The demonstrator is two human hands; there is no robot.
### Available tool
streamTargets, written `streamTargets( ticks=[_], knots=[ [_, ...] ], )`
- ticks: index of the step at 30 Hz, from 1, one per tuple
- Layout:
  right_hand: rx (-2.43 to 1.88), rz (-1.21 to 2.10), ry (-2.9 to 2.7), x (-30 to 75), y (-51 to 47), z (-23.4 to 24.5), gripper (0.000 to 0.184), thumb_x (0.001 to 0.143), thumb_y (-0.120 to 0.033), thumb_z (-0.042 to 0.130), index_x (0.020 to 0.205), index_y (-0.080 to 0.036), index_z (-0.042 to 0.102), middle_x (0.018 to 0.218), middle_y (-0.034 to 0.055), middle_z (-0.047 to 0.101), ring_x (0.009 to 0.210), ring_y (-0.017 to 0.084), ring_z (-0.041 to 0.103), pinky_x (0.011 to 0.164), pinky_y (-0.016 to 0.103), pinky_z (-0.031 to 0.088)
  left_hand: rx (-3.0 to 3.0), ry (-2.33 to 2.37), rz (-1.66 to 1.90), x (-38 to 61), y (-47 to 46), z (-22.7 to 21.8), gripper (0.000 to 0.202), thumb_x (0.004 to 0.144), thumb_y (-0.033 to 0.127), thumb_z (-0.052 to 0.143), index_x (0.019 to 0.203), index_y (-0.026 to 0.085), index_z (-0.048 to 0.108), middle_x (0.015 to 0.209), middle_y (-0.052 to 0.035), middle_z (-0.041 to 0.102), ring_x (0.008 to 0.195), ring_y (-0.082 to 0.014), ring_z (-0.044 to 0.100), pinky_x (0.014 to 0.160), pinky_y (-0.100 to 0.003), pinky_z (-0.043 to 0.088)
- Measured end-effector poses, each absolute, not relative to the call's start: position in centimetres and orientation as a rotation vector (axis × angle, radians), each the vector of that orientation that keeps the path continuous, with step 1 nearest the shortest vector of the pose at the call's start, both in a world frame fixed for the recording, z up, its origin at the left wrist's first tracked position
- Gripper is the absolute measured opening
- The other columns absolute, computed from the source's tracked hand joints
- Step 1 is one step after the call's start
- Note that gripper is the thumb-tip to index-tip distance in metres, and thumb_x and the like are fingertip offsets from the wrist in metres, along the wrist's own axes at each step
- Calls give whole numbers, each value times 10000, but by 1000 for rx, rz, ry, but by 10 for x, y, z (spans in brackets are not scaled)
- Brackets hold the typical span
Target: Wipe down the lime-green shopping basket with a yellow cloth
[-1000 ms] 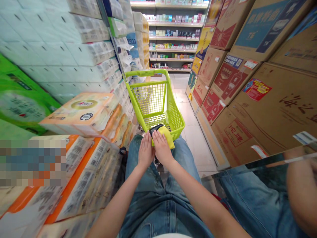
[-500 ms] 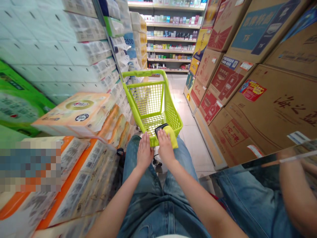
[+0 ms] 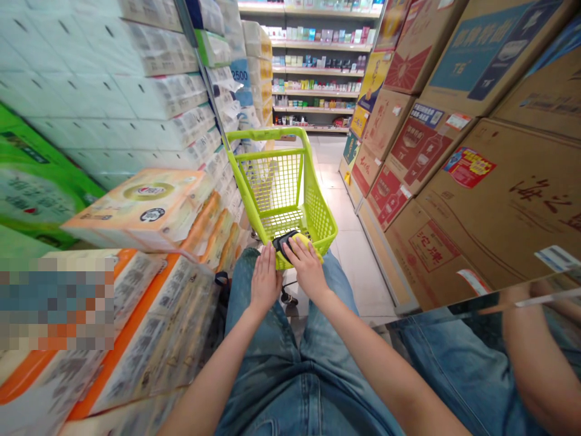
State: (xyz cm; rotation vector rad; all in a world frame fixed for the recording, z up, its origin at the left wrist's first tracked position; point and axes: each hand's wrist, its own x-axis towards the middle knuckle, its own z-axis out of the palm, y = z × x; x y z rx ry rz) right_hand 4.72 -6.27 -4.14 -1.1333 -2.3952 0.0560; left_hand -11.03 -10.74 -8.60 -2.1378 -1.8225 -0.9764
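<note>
A lime-green plastic shopping cart [image 3: 276, 188] stands right in front of my legs, its mesh basket facing away from me. At its near rim lies a black and yellow soft bundle [image 3: 290, 243], possibly a pouch or cloth. My right hand [image 3: 307, 269] lies over the bundle, with fingers pressed on its yellow part. My left hand [image 3: 266, 275] stays flat and upright just left of the bundle, at the rim, holding nothing. My blue jeans [image 3: 290, 375] fill the lower middle of the view.
Stacks of packaged tissue rolls [image 3: 136, 327] line the left of the aisle, and large cardboard cartons [image 3: 494, 181] line the right. Store shelves [image 3: 318, 66] stand at the far end beyond a tiled floor [image 3: 349, 254]. A mirror [image 3: 467, 357] at lower right reflects jeans and an arm.
My right hand has swung leftward and now lies across the bundle. The yellow part looks more covered and the black part has shifted left. My left hand has barely moved.
</note>
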Motion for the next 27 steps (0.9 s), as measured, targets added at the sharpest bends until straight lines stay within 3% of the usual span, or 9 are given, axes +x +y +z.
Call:
streamTargets(
  ticks=[6,11,18,27],
  knots=[
    [-1324,1,-2243,130,-18,-42,721,784,62,360,1453,-178,476,1531,85,453,1481,214,306,1210,484,262,-2146,-1816,-933,-111,-109,-81,790,888,103,426,1579,134,44,1615,-167,256,1505,-283,218,1190,-511,311],
    [-1392,86,-2160,87,-35,-41,685,768,47,386,1427,-97,500,1507,155,469,1451,236,366,1207,479,270,-2128,-1824,-978,-108,-109,-83,806,880,99,429,1578,127,27,1619,-177,238,1508,-291,205,1188,-524,309],
    [-1143,246,-2256,-1,-85,-43,689,831,1,376,1502,-153,394,1545,94,427,1460,203,346,1237,474,186,-2137,-1852,-946,-115,-109,-85,805,887,118,421,1579,143,10,1622,-174,230,1510,-284,195,1188,-517,311],
    [-1239,69,-2226,126,-28,-56,809,750,58,348,1514,-205,374,1556,75,416,1483,178,297,1230,480,211,-2126,-1823,-953,-110,-108,-83,784,898,114,431,1580,138,44,1619,-163,245,1507,-284,209,1195,-513,298]
  ],
)
